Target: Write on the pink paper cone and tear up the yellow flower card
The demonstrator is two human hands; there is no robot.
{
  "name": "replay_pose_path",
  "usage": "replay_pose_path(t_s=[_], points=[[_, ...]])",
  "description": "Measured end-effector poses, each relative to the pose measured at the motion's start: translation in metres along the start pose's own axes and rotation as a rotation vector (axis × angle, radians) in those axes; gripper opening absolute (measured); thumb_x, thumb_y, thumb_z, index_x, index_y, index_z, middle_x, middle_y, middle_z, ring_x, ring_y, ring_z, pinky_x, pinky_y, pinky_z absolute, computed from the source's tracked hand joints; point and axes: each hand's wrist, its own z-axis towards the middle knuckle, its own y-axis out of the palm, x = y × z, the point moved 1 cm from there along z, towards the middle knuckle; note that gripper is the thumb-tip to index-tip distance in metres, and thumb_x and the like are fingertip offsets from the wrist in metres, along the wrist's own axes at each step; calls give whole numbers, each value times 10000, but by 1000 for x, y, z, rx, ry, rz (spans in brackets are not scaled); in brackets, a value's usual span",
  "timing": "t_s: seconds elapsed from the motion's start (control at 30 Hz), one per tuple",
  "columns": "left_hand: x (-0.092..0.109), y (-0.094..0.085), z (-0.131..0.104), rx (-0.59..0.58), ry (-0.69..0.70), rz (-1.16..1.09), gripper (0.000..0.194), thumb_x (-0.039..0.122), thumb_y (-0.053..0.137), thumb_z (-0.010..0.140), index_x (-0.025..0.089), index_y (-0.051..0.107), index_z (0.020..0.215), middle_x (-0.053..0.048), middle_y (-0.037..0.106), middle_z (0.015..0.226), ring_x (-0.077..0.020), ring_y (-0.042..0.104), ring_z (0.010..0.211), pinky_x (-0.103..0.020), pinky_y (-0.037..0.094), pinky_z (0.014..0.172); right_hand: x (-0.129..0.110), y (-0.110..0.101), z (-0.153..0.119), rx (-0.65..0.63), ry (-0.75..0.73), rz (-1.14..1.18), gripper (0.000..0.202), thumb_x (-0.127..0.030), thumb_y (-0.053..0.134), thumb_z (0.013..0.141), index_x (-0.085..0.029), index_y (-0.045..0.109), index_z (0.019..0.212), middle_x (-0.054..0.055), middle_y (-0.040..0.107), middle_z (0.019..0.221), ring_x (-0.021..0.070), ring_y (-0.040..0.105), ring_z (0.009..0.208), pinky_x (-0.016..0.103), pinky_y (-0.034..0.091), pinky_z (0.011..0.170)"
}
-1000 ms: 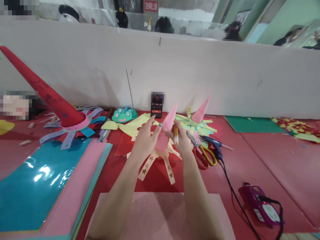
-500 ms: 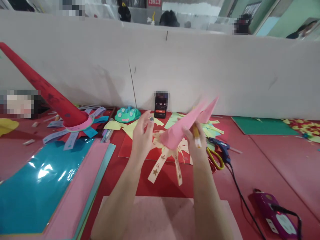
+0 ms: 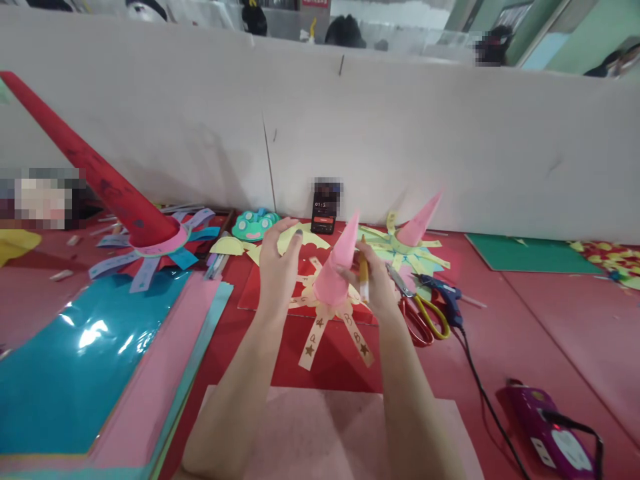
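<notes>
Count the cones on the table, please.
3: a red cone at the left, a pink cone touched by the right hand, and a second pink cone farther back, to the right.

Lit fairly brightly and softly, seemingly from above, glaring white off the glossy blue sheet point(image 3: 75, 387), shaded faintly on the white partition point(image 3: 400, 133) and more darkly across the pink sheet point(image 3: 320, 433), blurred at the phone's point(image 3: 324, 223) digits, pixelated in patches, stretched toward the edges.
</notes>
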Motion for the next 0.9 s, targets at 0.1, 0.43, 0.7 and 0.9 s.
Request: replay_pose_path(t_s=[0.1, 0.43, 0.7, 0.9], points=[[-1, 2, 1, -119, 26, -3, 212, 285, 552, 793, 198, 618, 975, -48, 630, 1096, -195, 548, 1095, -332, 401, 970, 1, 8, 0, -15, 28, -11, 447, -364, 669, 709, -247, 519, 1113, 25, 660, 866, 168, 647, 779, 326, 557, 689], [-4, 23, -17, -527, -80, 101, 431, 291, 598, 772, 185, 514, 1180, -93, 516, 1286, -222, 474, 1193, -359, 370, 1007, 0, 4, 2, -18, 5, -101, 415, -366, 632, 732, -255, 556, 1125, 26, 663, 936, 168, 633, 800, 307, 542, 689], [-15, 21, -11, -613, -97, 109, 380, 213, 643, 708, 173, 584, 1082, -87, 618, 1146, -217, 584, 1027, -365, 460, 902, 9, 5, 1, -70, 14, -43, 447, -360, 628, 742, -271, 512, 1165, 39, 647, 1031, 191, 629, 903, 358, 545, 783], [-15, 21, -7, -612, -102, 41, 365, 186, 641, 696, 173, 605, 1060, -75, 648, 1099, -193, 608, 985, -340, 467, 893, 8, 5, 1, -66, 7, -7, 470, -412, 640, 729, -297, 498, 1161, 47, 618, 1136, 214, 602, 1030, 403, 535, 854]])
